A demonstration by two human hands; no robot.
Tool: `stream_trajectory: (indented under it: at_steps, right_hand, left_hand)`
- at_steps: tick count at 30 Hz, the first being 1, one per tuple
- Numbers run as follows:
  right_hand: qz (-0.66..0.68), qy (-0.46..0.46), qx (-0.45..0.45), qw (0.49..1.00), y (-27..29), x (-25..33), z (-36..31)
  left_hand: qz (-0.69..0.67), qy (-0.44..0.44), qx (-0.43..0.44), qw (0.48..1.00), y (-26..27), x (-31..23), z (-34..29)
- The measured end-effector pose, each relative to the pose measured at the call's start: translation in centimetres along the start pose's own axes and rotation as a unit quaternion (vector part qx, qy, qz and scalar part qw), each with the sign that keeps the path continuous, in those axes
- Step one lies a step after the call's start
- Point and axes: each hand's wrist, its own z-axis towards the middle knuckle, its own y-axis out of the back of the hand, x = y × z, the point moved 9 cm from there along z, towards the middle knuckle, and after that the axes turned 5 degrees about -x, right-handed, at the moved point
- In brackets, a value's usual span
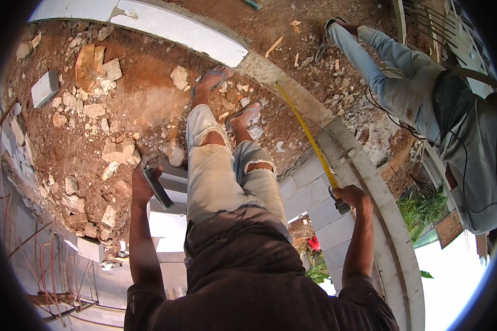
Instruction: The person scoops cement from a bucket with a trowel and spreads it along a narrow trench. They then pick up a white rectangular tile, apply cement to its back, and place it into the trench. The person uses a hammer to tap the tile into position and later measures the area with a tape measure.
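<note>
My right hand (pixel 352 197) is closed around the dark case of a tape measure (pixel 339 202). Its yellow blade (pixel 306 131) is pulled out and runs along the top of a low wall (pixel 341 144). The far end of the blade lies close to the end of a white block (pixel 185 33) set on that wall. My left hand (pixel 147 172), on the other side of my legs, grips a short dark bar-shaped tool (pixel 159 190) that slants downward. Its exact kind cannot be made out.
Broken stones (pixel 119 150) and rubble lie over the reddish soil at the left, with a loose pale block (pixel 45 88) among them. A co-worker (pixel 419 102) stands beyond the wall at the right. Thin steel bars (pixel 52 270) stick up at the lower left.
</note>
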Motion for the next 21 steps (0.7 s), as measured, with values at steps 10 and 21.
stream_trajectory:
  at_steps: [10, 21]
  right_hand:
    - [-0.034, -0.027, -0.027, 0.999, 0.1, -0.3, -0.1]
    - [0.168, 0.055, -0.032, 0.984, -5.4, -7.3, -5.7]
  left_hand:
    - [-0.059, 0.033, 0.001, 0.998, -0.9, 2.9, -0.1]
    - [-0.035, -0.005, -0.034, 0.999, 2.9, -2.9, -1.9]
